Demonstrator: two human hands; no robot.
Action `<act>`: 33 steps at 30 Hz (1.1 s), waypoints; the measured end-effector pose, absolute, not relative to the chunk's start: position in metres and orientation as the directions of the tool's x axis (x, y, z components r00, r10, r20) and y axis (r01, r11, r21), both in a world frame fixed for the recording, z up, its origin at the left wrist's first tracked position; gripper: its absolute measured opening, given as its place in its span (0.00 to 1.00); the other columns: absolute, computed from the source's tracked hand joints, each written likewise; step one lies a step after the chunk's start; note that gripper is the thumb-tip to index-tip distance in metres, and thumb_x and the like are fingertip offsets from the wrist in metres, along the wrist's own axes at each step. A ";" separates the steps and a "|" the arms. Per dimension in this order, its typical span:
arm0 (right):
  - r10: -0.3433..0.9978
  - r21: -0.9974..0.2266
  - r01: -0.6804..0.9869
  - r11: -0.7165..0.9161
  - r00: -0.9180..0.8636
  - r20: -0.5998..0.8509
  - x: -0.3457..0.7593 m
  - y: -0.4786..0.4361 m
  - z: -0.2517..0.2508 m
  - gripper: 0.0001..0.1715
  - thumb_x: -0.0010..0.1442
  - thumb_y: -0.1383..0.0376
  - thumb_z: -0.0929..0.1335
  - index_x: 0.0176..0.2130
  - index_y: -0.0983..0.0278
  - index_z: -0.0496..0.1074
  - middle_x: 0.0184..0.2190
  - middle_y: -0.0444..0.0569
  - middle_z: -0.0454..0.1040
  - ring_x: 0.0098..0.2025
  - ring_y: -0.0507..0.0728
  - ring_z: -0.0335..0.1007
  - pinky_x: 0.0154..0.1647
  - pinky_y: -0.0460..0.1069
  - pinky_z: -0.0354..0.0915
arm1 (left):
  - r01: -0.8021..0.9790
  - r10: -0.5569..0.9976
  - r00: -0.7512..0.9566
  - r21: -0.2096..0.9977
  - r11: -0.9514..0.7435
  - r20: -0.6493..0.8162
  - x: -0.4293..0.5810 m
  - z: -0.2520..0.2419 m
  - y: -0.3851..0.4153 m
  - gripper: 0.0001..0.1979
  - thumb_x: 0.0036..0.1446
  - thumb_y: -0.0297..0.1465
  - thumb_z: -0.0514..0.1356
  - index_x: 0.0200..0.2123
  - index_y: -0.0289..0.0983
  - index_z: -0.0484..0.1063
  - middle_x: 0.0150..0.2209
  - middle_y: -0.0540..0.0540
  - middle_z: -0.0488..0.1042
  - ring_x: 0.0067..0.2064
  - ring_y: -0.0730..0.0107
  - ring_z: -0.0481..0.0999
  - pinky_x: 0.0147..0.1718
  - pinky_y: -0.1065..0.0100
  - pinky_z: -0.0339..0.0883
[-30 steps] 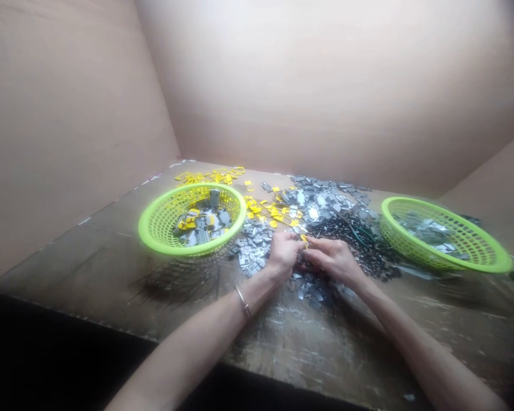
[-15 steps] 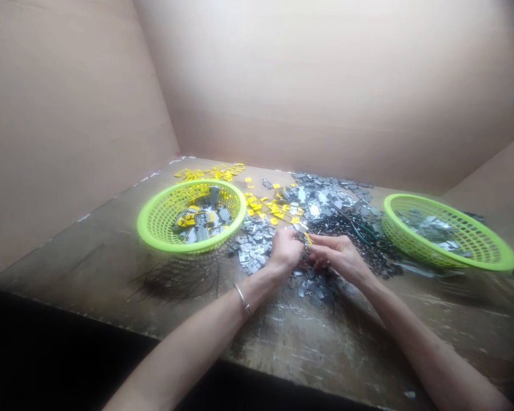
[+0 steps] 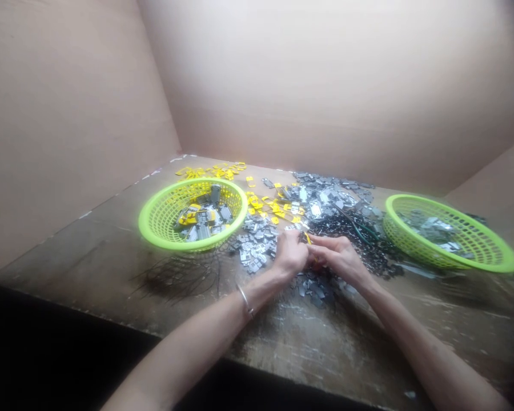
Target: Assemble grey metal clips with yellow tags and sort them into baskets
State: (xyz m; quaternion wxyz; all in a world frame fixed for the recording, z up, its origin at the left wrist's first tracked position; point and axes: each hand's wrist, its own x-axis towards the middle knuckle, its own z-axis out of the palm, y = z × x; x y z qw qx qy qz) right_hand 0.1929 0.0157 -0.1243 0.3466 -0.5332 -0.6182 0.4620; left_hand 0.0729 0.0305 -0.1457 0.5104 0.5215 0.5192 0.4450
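Observation:
My left hand [image 3: 292,251] and my right hand [image 3: 340,258] meet over the middle of the table, both with fingers closed. Between their fingertips they grip a small yellow piece [image 3: 307,238]; much of it is covered by the fingers, and I cannot make out what else is joined to it. Loose grey metal plates [image 3: 257,245] lie just left of my left hand, and more grey pieces [image 3: 314,287] are spread below both hands. Beyond my right hand is a heap of small black parts [image 3: 346,228].
A green plastic basket [image 3: 148,228] with grey and yellow pieces stands on the left. A second green basket [image 3: 492,262] with grey plates is on the right. Yellow frames [image 3: 218,170] and a pile of grey plates [image 3: 325,194] lie at the back, before a bare wall [image 3: 304,85].
Both hands stay together on the yellow piece. My left hand has shifted slightly right and turned a little, and the view has moved slightly.

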 end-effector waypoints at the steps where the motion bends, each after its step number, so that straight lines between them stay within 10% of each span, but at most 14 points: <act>1: 0.981 -0.943 0.333 -0.001 -0.183 -0.065 0.193 0.016 -0.124 0.24 0.44 0.59 0.65 0.42 0.67 0.68 0.20 0.44 0.71 0.19 0.51 0.62 0.19 0.46 0.63 | 0.114 0.997 0.069 0.993 0.035 -0.043 0.073 -0.145 0.030 0.05 0.31 0.21 0.50 0.15 0.32 0.64 0.13 0.52 0.59 0.18 0.78 0.59 0.16 0.77 0.53; 11: 0.987 -0.905 0.415 0.093 -0.161 0.028 0.196 0.016 -0.127 0.24 0.43 0.57 0.65 0.37 0.70 0.71 0.18 0.44 0.70 0.18 0.51 0.62 0.17 0.45 0.60 | -0.170 0.964 0.207 0.965 0.201 -0.165 0.076 -0.149 0.035 0.03 0.37 0.25 0.53 0.16 0.31 0.64 0.14 0.50 0.62 0.18 0.78 0.62 0.17 0.76 0.56; 23: 0.885 -0.500 0.739 0.452 -0.300 0.356 0.181 0.004 -0.123 0.14 0.50 0.60 0.61 0.31 0.66 0.70 0.23 0.46 0.70 0.22 0.50 0.62 0.25 0.43 0.58 | -0.534 0.975 0.056 0.819 0.211 -0.215 0.074 -0.143 0.030 0.07 0.29 0.22 0.59 0.15 0.31 0.60 0.14 0.52 0.62 0.17 0.80 0.62 0.16 0.77 0.54; 30: 0.960 -0.110 0.989 -0.101 0.126 0.251 0.261 0.054 -0.118 0.21 0.49 0.55 0.60 0.38 0.68 0.67 0.34 0.56 0.69 0.36 0.61 0.63 0.28 0.52 0.60 | -0.371 0.980 0.115 0.908 0.195 -0.164 0.067 -0.133 0.031 0.06 0.36 0.30 0.56 0.20 0.33 0.62 0.12 0.52 0.63 0.11 0.80 0.58 0.09 0.76 0.48; 33: 0.975 -0.058 0.993 -0.105 0.114 0.192 0.279 0.058 -0.122 0.19 0.50 0.56 0.60 0.35 0.68 0.68 0.32 0.57 0.68 0.35 0.62 0.63 0.30 0.54 0.60 | -0.361 0.971 0.183 0.909 0.210 -0.152 0.064 -0.129 0.031 0.07 0.38 0.31 0.56 0.21 0.33 0.62 0.13 0.52 0.63 0.11 0.80 0.58 0.09 0.76 0.48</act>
